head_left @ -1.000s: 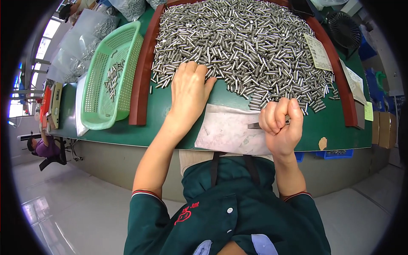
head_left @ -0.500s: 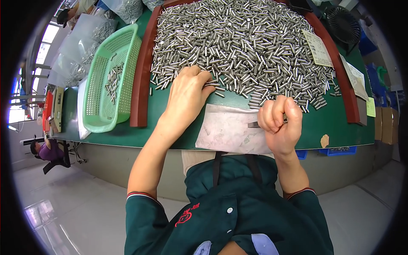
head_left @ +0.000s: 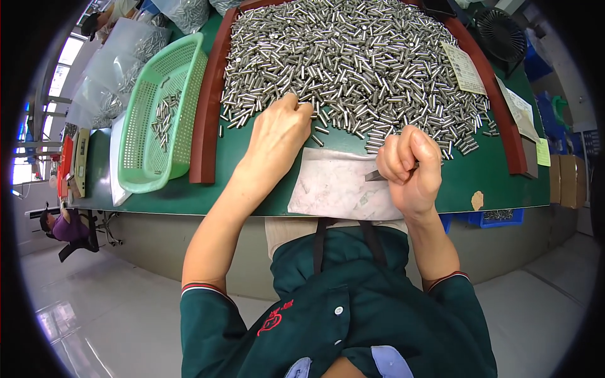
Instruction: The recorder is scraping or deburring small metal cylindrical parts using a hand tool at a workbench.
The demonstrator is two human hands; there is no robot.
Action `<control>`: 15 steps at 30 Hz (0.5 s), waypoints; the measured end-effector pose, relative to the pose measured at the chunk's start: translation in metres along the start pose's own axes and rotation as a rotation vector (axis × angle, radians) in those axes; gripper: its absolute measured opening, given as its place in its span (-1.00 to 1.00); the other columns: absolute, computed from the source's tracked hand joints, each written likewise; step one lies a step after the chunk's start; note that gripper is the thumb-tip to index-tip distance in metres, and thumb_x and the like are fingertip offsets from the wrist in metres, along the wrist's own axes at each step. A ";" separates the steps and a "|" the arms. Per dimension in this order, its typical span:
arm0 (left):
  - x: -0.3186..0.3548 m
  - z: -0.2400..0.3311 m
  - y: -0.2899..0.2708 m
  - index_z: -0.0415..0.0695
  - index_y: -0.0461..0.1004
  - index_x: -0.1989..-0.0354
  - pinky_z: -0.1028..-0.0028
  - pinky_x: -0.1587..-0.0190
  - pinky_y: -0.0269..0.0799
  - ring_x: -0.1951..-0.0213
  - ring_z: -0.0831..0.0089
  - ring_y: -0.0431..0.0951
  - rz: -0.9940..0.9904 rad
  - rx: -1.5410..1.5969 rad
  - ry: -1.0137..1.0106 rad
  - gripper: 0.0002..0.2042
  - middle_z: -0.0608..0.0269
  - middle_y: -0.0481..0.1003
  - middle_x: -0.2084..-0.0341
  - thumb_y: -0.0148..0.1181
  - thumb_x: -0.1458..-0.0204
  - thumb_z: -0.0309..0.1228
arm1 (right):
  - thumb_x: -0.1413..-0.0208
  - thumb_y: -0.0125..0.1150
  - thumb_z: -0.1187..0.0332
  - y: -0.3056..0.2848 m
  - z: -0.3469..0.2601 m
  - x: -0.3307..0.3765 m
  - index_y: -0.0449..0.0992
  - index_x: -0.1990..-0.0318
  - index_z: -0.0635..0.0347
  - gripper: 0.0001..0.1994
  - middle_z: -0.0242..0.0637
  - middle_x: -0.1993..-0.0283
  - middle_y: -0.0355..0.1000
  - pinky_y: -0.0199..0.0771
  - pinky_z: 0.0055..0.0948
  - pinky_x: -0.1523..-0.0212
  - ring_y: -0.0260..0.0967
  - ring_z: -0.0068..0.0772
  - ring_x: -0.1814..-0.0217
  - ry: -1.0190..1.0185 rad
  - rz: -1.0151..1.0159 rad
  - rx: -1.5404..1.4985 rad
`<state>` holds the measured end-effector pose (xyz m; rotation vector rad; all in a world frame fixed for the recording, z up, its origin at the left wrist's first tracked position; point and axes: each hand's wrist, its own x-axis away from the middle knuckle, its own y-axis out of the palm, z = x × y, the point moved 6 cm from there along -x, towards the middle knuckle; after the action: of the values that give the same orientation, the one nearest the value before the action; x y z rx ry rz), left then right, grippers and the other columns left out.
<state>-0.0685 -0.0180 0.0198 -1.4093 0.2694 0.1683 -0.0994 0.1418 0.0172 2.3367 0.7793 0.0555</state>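
A broad heap of short steel pins point(head_left: 353, 63) covers the green table point(head_left: 246, 164). At the heap's near edge my left hand point(head_left: 280, 129) is closed, back upward, with fingertips bent down among the pins. What those fingers hold, if anything, is hidden. A few loose pins point(head_left: 318, 140) lie just right of them. My right hand point(head_left: 413, 167) is curled into a fist above the right part of a stained whitish cloth point(head_left: 334, 183). Out of this fist, on its left side, sticks the end of a grey metal piece point(head_left: 375, 176); its kind is not clear.
Dark red rails point(head_left: 208, 126) flank the heap. Left of it stands a green plastic basket point(head_left: 135, 151) with some pins, near clear bags point(head_left: 116, 69) of parts. Paper slips point(head_left: 463, 69) and a black fan point(head_left: 501, 34) are at the right. A seated person point(head_left: 69, 223) is far left.
My left fingers have drawn closer together and the thumb has gone out of sight. My right fist has turned slightly and tilted the metal piece. The whole view has shifted a little.
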 end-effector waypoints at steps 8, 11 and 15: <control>-0.003 0.003 0.001 -0.25 0.32 0.52 0.29 0.44 0.30 0.50 0.17 0.38 -0.020 -0.047 0.079 -0.92 0.10 0.29 0.58 0.06 0.23 -0.57 | -0.09 -0.23 0.31 0.000 -0.002 0.000 0.05 0.72 0.15 -0.66 -0.44 0.80 -0.03 -0.20 -0.66 0.74 -0.23 -0.71 0.76 -0.005 -0.008 -0.005; -0.004 0.003 0.002 -0.25 0.30 0.52 0.30 0.44 0.30 0.50 0.18 0.38 0.007 -0.026 0.097 -0.92 0.10 0.29 0.58 0.05 0.22 -0.57 | -0.09 -0.23 0.31 -0.001 -0.002 0.001 0.05 0.72 0.15 -0.66 -0.44 0.80 -0.02 -0.20 -0.66 0.74 -0.23 -0.71 0.76 0.000 -0.001 -0.002; -0.005 -0.003 0.001 -0.24 0.29 0.50 0.32 0.44 0.29 0.49 0.19 0.38 -0.029 -0.057 0.058 -0.91 0.11 0.29 0.59 0.05 0.21 -0.54 | -0.10 -0.24 0.30 0.000 -0.002 0.002 0.05 0.72 0.14 -0.65 -0.44 0.80 -0.02 -0.20 -0.65 0.74 -0.23 -0.71 0.76 0.004 -0.006 -0.021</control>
<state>-0.0733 -0.0204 0.0201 -1.4752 0.2934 0.1122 -0.0983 0.1436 0.0182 2.3154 0.7845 0.0654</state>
